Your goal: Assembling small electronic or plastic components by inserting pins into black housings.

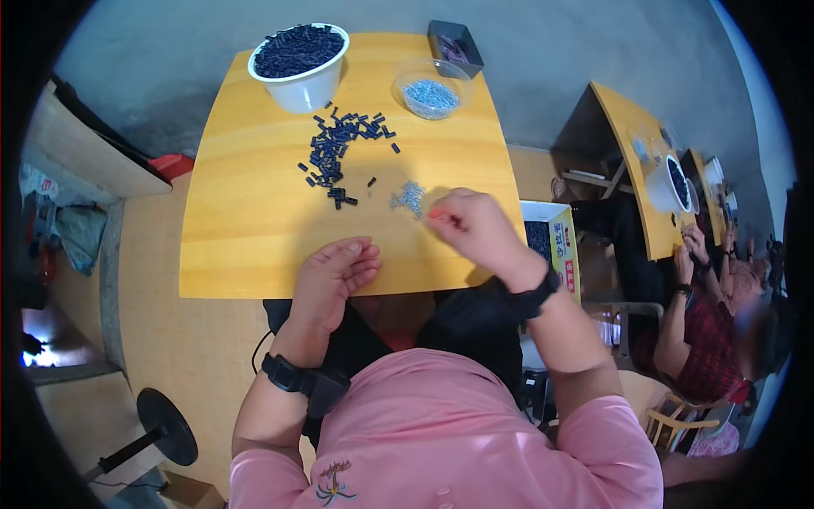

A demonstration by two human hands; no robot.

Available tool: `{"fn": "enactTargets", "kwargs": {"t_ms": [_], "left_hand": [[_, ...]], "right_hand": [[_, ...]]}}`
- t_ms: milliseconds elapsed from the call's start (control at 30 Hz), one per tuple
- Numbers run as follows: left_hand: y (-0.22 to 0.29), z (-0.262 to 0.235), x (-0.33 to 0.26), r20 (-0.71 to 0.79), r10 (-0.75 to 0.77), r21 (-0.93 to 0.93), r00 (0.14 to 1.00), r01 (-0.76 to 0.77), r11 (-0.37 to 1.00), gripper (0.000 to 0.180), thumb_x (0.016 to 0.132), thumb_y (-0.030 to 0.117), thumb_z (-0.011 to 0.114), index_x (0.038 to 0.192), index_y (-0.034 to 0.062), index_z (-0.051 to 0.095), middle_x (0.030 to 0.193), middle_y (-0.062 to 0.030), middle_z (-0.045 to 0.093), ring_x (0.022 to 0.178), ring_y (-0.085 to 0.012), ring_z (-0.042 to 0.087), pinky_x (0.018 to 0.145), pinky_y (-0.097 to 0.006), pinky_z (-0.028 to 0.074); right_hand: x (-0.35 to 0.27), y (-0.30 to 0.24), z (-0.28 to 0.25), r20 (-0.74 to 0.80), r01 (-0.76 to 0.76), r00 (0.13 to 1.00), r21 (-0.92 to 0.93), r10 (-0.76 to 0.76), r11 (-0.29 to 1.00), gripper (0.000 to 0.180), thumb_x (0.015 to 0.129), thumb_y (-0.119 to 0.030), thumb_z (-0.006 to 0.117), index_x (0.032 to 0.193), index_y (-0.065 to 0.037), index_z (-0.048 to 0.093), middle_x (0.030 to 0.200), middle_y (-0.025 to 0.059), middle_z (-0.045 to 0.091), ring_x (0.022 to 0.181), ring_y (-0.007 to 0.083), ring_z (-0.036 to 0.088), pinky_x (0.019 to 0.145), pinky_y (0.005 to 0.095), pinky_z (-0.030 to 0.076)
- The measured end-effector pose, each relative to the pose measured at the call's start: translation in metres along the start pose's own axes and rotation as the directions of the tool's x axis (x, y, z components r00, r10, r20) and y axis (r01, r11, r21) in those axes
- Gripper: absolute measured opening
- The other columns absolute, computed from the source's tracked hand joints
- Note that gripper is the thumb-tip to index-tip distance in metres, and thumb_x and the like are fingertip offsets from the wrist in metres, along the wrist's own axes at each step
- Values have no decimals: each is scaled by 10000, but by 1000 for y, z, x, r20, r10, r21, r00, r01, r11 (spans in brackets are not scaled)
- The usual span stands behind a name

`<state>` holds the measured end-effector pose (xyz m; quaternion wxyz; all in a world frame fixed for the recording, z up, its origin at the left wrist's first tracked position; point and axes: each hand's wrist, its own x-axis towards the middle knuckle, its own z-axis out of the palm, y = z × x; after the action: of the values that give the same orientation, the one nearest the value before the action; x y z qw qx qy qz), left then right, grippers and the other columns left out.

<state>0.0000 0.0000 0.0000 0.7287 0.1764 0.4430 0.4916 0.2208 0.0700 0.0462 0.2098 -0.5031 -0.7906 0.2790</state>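
While the right hand (482,231) is just beside the small heap of silver pieces (410,197), its fingers are drawn together, and something orange-red (436,214) shows at their tips; I cannot tell if they are clamped on a piece; the heap lies on the table (237,220), left of these fingertips; the left hand (326,278) is at the near edge, with curled fingers and the thumb close to the forefinger; whether they hold anything, I cannot tell; the scattered black pieces (329,151) lie on the far side of it, well apart; farther stand a white bucket (307,92), left, and a clear bowl (463,78), right.
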Motion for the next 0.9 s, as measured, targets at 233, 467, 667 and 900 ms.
{"fn": "enactTargets", "kwargs": {"t_ms": [233, 467, 667, 900], "left_hand": [[3, -12, 4, -59, 30, -69, 998, -34, 997, 227, 888, 143, 557, 1041, -22, 588, 927, -115, 645, 820, -182, 642, 750, -272, 531], [11, -21, 7, -15, -19, -146, 1000, 16, 989, 227, 889, 141, 558, 1040, -26, 588, 932, -121, 643, 819, -186, 641, 752, -282, 531], [13, -15, 9, -31, -7, -118, 1000, 3, 993, 223, 890, 135, 554, 1039, -28, 585, 930, -119, 642, 826, -190, 641, 748, -281, 534], [14, -15, 11, -51, 53, -70, 997, -56, 996, 213, 888, 127, 554, 1032, -26, 589, 922, -116, 643, 823, -188, 639, 747, -275, 535]], "right_hand": [[74, -12, 40, -22, 158, 986, -198, -166, 967, 49, 730, -78, 593, 744, -53, 632, 771, 107, 577, 767, 295, 585, 673, 385, 490], [100, 1, 58, 165, 316, 947, -309, -277, 897, 53, 725, -53, 580, 770, -51, 606, 789, 117, 573, 788, 300, 580, 681, 384, 490], [103, -2, 58, 147, 278, 959, -322, -243, 905, 49, 734, -60, 568, 778, -48, 585, 803, 132, 576, 808, 312, 579, 684, 396, 487], [100, 21, 14, -81, 76, 992, -213, -95, 974, 92, 723, -99, 585, 769, -28, 623, 786, 168, 598, 759, 330, 589, 668, 409, 484]]}}
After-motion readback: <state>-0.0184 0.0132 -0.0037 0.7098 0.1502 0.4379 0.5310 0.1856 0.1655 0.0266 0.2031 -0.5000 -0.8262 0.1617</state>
